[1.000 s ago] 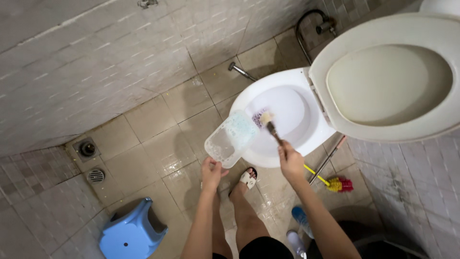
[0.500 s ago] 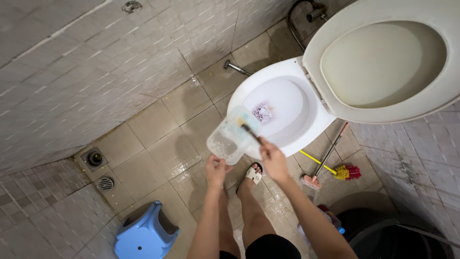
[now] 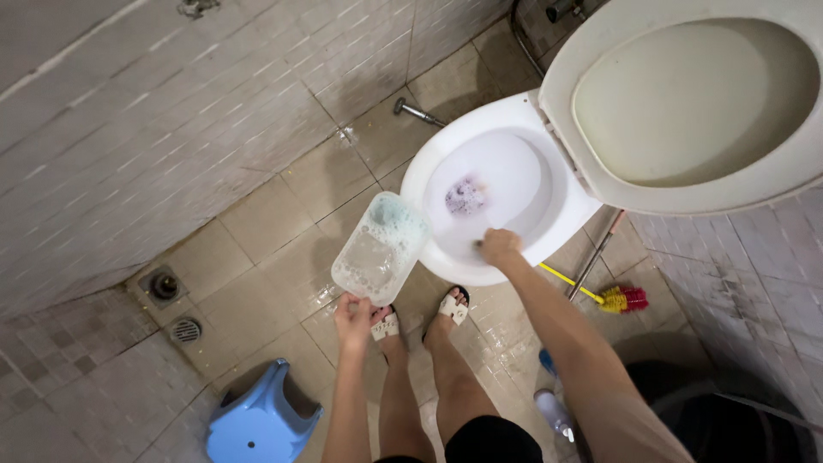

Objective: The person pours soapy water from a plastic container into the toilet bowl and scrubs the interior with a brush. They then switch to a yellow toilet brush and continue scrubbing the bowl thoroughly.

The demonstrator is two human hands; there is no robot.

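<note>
My left hand [image 3: 354, 314] grips the near end of a clear plastic container [image 3: 381, 249] holding foamy water, held over the floor just left of the toilet. My right hand [image 3: 500, 246] is closed at the front rim of the white toilet bowl [image 3: 426, 159]. It holds a small brush whose dark handle end [image 3: 478, 245] just shows; the bristles are hidden. A purple patch [image 3: 467, 196] lies in the bowl's water. The seat and lid [image 3: 694, 103] are raised.
My sandalled feet [image 3: 452, 306] stand on wet beige tiles. A blue stool [image 3: 261, 420] is at the lower left, near two floor drains [image 3: 163, 284]. A yellow-handled red brush [image 3: 622, 298], a bottle [image 3: 554, 411] and a black bucket [image 3: 729, 420] lie to the right.
My right hand left the container with the brush and dropped to the bowl's front rim. My left hand lowered the container to the left, away from the bowl.
</note>
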